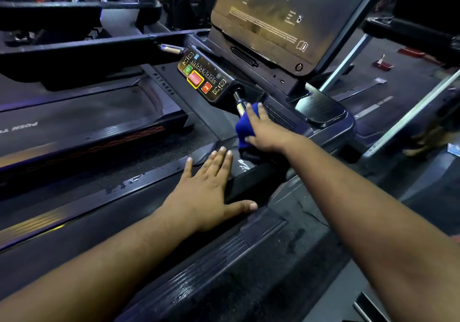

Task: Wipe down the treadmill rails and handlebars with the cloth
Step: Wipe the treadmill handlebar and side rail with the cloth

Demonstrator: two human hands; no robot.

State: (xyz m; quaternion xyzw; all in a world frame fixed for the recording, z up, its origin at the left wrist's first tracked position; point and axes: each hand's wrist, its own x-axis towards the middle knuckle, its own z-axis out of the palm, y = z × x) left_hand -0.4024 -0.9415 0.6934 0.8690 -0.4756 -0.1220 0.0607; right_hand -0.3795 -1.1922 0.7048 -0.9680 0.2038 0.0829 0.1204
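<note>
A blue cloth is wrapped over the short handlebar grip that juts out below the treadmill's control panel. My right hand presses the cloth around that grip, fingers curled over it. Flat on the black side rail of the treadmill lies my left hand, fingers spread and holding nothing. A second metal grip sticks out at the far side of the panel.
The treadmill's large dark console screen rises behind the panel. A second treadmill with its belt and long handrail stands to the left. A ribbed foot rail runs toward me. Red items lie on the floor at right.
</note>
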